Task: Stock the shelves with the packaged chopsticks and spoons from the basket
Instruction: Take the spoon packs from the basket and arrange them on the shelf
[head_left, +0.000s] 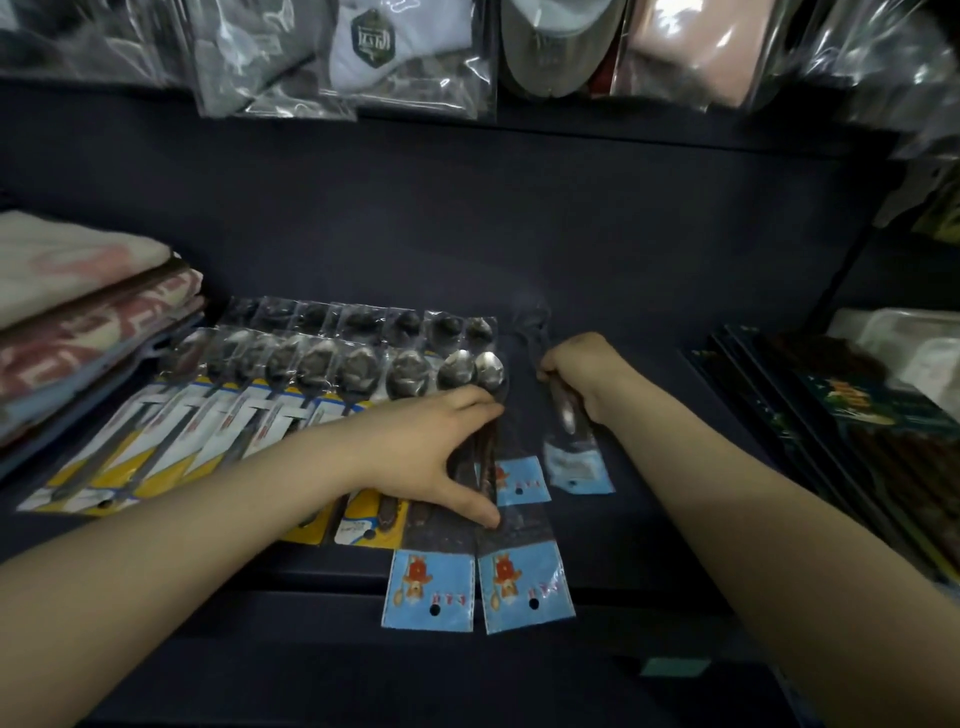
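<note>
**Laying the next spoon pack into the row**

The step in hand looks like placing: spoon packs go down side by side on the dark shelf (649, 249), and the basket is out of view.

The left hand (441, 447) lies flat, fingers straight and spread, pressing on the blue-card packs (478, 587) at the right end of the row, thumb on the clear sleeve. The right hand (576, 374) is curled round a further pack (574, 447), held by its upper part just right of the row, its blue card hanging toward the shelf edge.

I judge the next move calls for lowering this pack flat beside the last one, edges parallel, while the left hand keeps the slippery sleeves from sliding. The front packs overhang the shelf edge and may need a push back.

The row (291, 384) is of steel spoons, bowls shiny and oval, in clear glossy film on yellow and white cards. The blue-card packs hold darker handles, perhaps wood. Folded towels (78, 301) sit at left, soft and thick; flat dark packs (852, 441) lie at right; bagged goods (395, 52) hang above, crinkled.
</note>
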